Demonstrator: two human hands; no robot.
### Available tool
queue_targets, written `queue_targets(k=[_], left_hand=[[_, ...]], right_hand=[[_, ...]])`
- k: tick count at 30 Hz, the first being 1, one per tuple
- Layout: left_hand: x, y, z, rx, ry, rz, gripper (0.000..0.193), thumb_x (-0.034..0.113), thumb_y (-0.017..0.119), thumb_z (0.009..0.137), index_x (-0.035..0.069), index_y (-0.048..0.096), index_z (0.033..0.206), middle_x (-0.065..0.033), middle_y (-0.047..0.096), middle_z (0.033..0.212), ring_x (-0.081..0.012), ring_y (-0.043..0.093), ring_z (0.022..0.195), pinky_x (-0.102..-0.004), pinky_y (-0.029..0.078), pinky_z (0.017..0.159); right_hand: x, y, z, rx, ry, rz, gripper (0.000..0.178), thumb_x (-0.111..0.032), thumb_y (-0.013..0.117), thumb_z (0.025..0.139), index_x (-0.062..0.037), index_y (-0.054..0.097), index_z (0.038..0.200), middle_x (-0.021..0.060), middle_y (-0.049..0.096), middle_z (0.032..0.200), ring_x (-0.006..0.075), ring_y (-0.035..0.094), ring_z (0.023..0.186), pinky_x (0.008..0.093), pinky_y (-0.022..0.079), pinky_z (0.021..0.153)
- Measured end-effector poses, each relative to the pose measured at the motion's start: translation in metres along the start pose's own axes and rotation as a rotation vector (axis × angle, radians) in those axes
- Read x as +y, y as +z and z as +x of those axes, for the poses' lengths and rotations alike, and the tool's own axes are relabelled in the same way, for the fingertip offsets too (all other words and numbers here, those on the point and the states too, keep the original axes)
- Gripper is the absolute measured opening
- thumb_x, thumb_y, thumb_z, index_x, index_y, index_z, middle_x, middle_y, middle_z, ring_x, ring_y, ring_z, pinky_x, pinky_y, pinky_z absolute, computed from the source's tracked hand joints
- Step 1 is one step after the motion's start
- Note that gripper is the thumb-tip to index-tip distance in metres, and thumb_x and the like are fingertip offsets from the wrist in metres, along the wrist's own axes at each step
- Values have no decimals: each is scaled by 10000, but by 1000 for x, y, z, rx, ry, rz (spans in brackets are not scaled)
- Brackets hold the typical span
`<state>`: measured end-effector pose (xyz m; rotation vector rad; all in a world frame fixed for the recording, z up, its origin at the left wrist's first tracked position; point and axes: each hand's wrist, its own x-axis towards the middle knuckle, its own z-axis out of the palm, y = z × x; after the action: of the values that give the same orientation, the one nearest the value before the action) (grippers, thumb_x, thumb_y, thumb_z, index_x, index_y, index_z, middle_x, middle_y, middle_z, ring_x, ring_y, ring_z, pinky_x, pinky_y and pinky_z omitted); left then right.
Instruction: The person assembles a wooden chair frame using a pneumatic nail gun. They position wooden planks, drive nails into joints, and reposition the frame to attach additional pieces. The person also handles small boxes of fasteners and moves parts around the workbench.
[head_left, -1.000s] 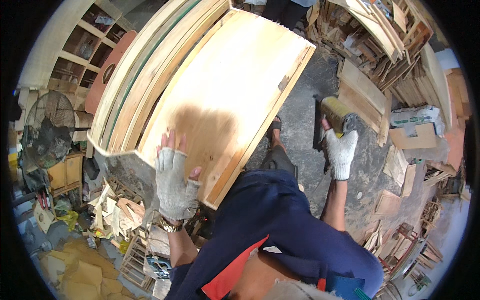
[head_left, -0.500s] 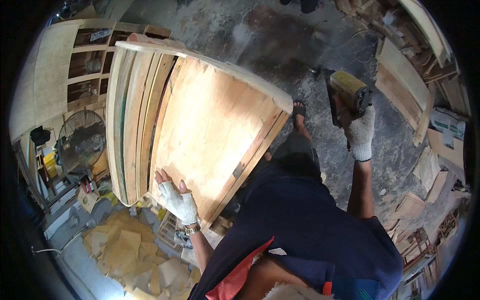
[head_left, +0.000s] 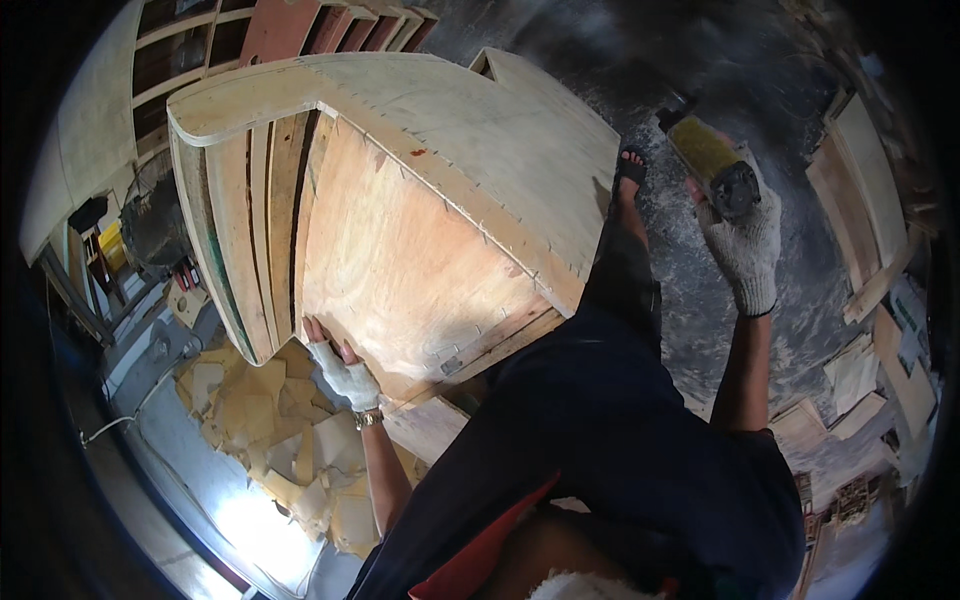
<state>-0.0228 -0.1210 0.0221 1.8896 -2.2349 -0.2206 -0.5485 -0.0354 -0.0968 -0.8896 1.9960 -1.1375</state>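
A large wooden furniture frame (head_left: 400, 240) with a broad plywood face stands tilted before me. Pale stapled plywood (head_left: 450, 100) covers its far side, and several slats (head_left: 262, 220) run along its left. My left hand (head_left: 346, 376), in a white glove with bare fingertips, lies on the near lower edge of the plywood face, its fingers stretched out. Away from the frame on the right, my gloved right hand (head_left: 745, 245) grips a nail gun (head_left: 703, 148) with a yellowish body. Its handle is mostly hidden by the hand.
Yellowish scraps (head_left: 340, 450) lie heaped below the frame at left. A shelf-like wooden frame (head_left: 165, 60) and reddish boards (head_left: 280, 40) stand behind. Wood offcuts (head_left: 860, 190) line the right side. My sandalled foot (head_left: 631, 170) is beside the frame.
The frame has tipped, so its stapled far side now shows widely. My left hand stays at its lower edge. The nail gun has turned in my right hand and shifted slightly right in view.
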Motion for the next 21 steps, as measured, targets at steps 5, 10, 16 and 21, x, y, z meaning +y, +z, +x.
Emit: queue_targets(k=[5,10,16,21], left_hand=[[1,2,0,1,-19,-85,690,386,512,1063,-46,363,1580,-203,293,1688,-348,318,1542,-456,295,1241],[3,2,1,-9,-21,-171,651,264,523,1045,-77,352,1572,-221,284,1687,-354,303,1553,-452,293,1245],[6,8,0,67,-41,-161,641,248,648,959,2,480,1527,-211,374,1643,-356,327,1541,-475,297,1238],[8,9,-1,128,-26,30,645,285,697,936,53,519,1512,-178,421,1622,-381,356,1516,-484,307,1213]], right_hand=[[-20,-4,28,-138,-16,-51,631,-190,824,810,-79,608,1393,171,762,1155,260,746,1108,346,564,966],[-63,-18,57,-274,-285,-353,620,-303,859,828,-59,629,1350,164,750,1148,258,736,1076,371,568,931],[-152,-13,85,-547,-533,-95,640,-168,936,791,26,596,1298,96,734,1149,155,710,1016,304,571,855],[-245,35,79,-751,-906,-410,699,-397,918,755,-24,647,1280,153,706,1078,281,728,1001,393,577,873]])
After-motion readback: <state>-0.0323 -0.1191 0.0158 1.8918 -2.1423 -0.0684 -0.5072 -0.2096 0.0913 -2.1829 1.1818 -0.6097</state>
